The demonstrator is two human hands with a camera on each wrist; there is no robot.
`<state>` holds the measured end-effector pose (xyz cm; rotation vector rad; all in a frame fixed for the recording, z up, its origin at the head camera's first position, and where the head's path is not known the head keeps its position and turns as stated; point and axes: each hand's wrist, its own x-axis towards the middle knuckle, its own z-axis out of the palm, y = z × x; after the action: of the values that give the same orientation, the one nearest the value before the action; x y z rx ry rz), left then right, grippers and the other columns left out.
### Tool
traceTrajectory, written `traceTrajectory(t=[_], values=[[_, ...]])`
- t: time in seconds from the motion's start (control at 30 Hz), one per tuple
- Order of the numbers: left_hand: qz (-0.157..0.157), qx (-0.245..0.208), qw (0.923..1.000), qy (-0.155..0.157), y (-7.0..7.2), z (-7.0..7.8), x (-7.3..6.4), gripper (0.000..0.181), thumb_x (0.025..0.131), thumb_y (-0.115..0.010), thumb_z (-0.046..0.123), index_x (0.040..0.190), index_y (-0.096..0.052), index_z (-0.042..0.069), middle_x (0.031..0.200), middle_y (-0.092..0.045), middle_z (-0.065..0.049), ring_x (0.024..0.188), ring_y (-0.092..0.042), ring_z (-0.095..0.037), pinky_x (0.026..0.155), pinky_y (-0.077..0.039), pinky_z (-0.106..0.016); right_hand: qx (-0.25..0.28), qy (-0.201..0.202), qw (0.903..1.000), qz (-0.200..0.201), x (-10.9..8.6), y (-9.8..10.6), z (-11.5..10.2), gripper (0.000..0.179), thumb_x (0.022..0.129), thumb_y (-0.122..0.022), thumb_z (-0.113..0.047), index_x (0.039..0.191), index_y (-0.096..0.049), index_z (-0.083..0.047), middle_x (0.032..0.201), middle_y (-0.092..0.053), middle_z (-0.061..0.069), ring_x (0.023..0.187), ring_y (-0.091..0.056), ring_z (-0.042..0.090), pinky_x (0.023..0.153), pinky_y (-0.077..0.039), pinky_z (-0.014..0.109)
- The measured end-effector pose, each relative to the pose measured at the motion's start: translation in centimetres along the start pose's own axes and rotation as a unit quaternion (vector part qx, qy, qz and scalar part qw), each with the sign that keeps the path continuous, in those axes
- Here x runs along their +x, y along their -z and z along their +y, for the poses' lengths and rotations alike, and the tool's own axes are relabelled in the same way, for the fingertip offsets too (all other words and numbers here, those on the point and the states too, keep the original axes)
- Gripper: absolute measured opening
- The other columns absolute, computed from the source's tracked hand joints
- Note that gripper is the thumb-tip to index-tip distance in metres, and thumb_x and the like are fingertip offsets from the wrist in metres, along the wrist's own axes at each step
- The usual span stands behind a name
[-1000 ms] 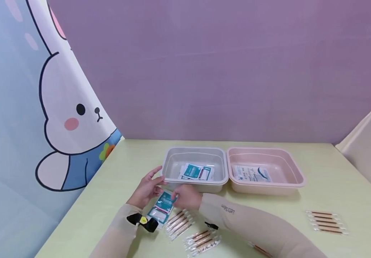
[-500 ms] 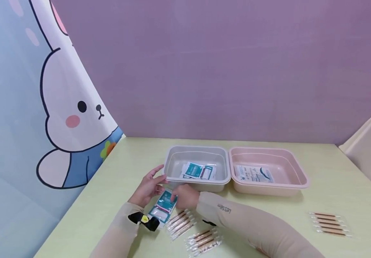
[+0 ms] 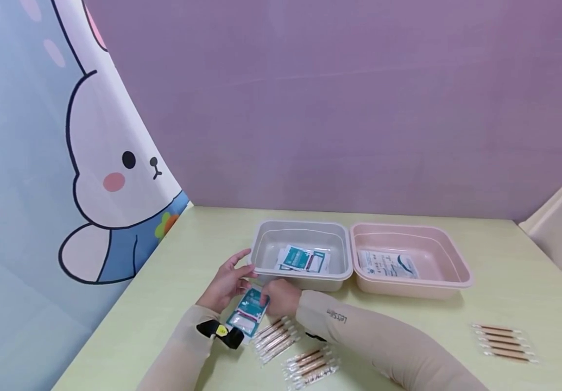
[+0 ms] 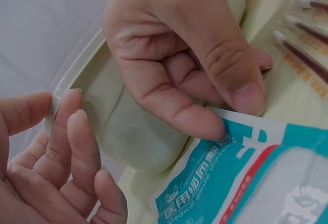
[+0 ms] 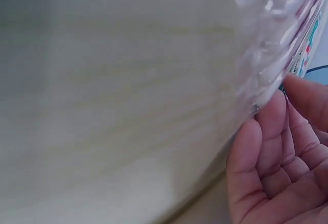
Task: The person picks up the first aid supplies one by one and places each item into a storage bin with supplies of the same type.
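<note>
My right hand (image 3: pixel 282 297) pinches the top edge of a teal and white medical gauze dressing packet (image 4: pixel 205 178) between thumb and fingers. The packet slants on the table in front of the grey basin (image 3: pixel 305 275). At that basin's front left corner, my left hand (image 3: pixel 224 283) holds the rim between thumb and fingers, as the left wrist view shows. Inside the grey basin are similar teal packets (image 3: pixel 302 259). A clear pack of brown-stemmed cotton swabs (image 3: pixel 276 340) lies just below the right hand, its upper left part close to the gauze packet.
A pink basin (image 3: pixel 444 282) with a white printed packet (image 3: pixel 388 265) in it stands right beside the grey one. Another swab pack (image 3: pixel 311 367) lies near the front, and one (image 3: pixel 504 343) at the right. A purple backdrop (image 3: pixel 339 108) rises behind the table (image 3: pixel 202 233).
The head view has shifted slightly, so the basins and swab packs appear a little further right. Both hands stay in nearly the same places, at the rim and the packet.
</note>
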<state>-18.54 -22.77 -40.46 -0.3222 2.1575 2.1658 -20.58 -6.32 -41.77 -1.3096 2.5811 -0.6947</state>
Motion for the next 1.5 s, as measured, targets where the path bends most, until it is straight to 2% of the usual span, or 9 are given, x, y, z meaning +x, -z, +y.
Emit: traceTrajectory(t=[0.43, 0.6, 0.77, 0.83, 0.97, 1.07, 1.17, 1.33, 1.5], values=[[0.001, -0.005, 1.0000, -0.001, -0.1, 0.1, 0.0, 0.051, 0.097, -0.055, 0.011, 0.145, -0.038, 0.011, 0.075, -0.065, 0.001, 0.053, -0.051, -0.010, 0.056, -0.040, -0.023, -0.022, 0.023, 0.9995, 0.003, 0.0, 0.2, -0.2, 0.009, 0.073, -0.071, 0.001, 0.070, -0.072, -0.008, 0.067, -0.066, -0.005, 0.061, -0.057, 0.004, 0.061, -0.045, 0.016], [-0.005, -0.003, 1.0000, -0.002, -0.1, 0.0, 0.0, 0.052, 0.097, -0.055, 0.011, 0.145, -0.037, 0.011, 0.075, -0.065, 0.002, 0.053, -0.051, -0.010, 0.055, -0.040, -0.024, -0.016, 0.042, 0.9990, 0.000, -1.8, 0.7, 0.0, 0.012, 0.071, -0.072, 0.001, 0.065, -0.069, -0.008, 0.062, -0.061, -0.006, 0.057, -0.050, 0.002, 0.058, -0.042, 0.016], [-0.010, -0.002, 0.9999, -0.010, -0.1, 0.1, 0.1, 0.052, 0.097, -0.053, 0.009, 0.146, -0.035, 0.010, 0.073, -0.064, 0.003, 0.051, -0.051, -0.009, 0.053, -0.040, -0.023, -0.006, 0.032, 0.9988, -0.037, -3.7, 2.1, -0.1, 0.011, 0.070, -0.071, -0.001, 0.064, -0.068, -0.010, 0.062, -0.059, -0.008, 0.057, -0.047, 0.001, 0.058, -0.041, 0.016], [-0.012, -0.003, 0.9999, -0.009, 0.0, 0.0, 0.2, 0.052, 0.097, -0.052, 0.008, 0.146, -0.034, 0.010, 0.072, -0.064, 0.003, 0.050, -0.051, -0.008, 0.052, -0.040, -0.023, -0.003, 0.025, 0.9982, -0.054, -4.0, 2.7, -0.2, 0.010, 0.072, -0.072, -0.004, 0.066, -0.068, -0.011, 0.063, -0.060, -0.009, 0.058, -0.047, 0.001, 0.058, -0.041, 0.016], [-0.017, -0.005, 0.9998, -0.008, 0.1, -0.1, 0.3, 0.052, 0.097, -0.052, 0.009, 0.146, -0.034, 0.009, 0.070, -0.064, 0.004, 0.049, -0.052, -0.007, 0.052, -0.040, -0.022, 0.007, 0.046, 0.9969, -0.063, -3.8, 3.4, -0.4, 0.007, 0.076, -0.073, -0.005, 0.081, -0.071, -0.009, 0.074, -0.065, -0.005, 0.065, -0.052, 0.003, 0.064, -0.043, 0.018], [-0.019, -0.004, 0.9997, -0.012, 0.3, -0.1, 0.3, 0.052, 0.098, -0.052, 0.009, 0.146, -0.034, 0.009, 0.070, -0.065, 0.005, 0.049, -0.052, -0.007, 0.052, -0.040, -0.022, -0.006, 0.073, 0.9953, -0.064, -3.0, 3.2, -0.6, 0.021, 0.078, -0.076, -0.004, 0.098, -0.071, -0.006, 0.089, -0.069, -0.001, 0.078, -0.057, 0.006, 0.075, -0.046, 0.019], [-0.022, -0.003, 0.9997, -0.010, 0.3, -0.1, 0.3, 0.052, 0.098, -0.052, 0.010, 0.146, -0.034, 0.009, 0.071, -0.065, 0.005, 0.050, -0.052, -0.008, 0.053, -0.040, -0.022, -0.046, 0.071, 0.9934, -0.077, -2.1, 2.6, -1.0, 0.033, 0.078, -0.077, -0.007, 0.110, -0.070, -0.009, 0.106, -0.067, -0.002, 0.094, -0.057, 0.007, 0.085, -0.045, 0.020], [-0.025, 0.001, 0.9996, -0.008, 0.2, -0.1, 0.4, 0.052, 0.098, -0.053, 0.010, 0.147, -0.034, 0.010, 0.072, -0.065, 0.005, 0.050, -0.053, -0.008, 0.054, -0.040, -0.022, -0.086, 0.056, 0.9900, -0.096, -1.2, 1.3, -1.1, 0.041, 0.077, -0.079, -0.008, 0.116, -0.069, -0.013, 0.114, -0.063, -0.003, 0.102, -0.054, 0.007, 0.090, -0.043, 0.021], [-0.025, 0.000, 0.9996, -0.010, 0.2, 0.0, 0.3, 0.052, 0.098, -0.052, 0.010, 0.147, -0.034, 0.010, 0.072, -0.065, 0.005, 0.050, -0.053, -0.007, 0.054, -0.040, -0.022, -0.109, 0.061, 0.9880, -0.091, -0.8, 0.7, -1.1, 0.041, 0.077, -0.079, -0.011, 0.117, -0.069, -0.014, 0.114, -0.064, -0.004, 0.103, -0.055, 0.007, 0.090, -0.043, 0.021]])
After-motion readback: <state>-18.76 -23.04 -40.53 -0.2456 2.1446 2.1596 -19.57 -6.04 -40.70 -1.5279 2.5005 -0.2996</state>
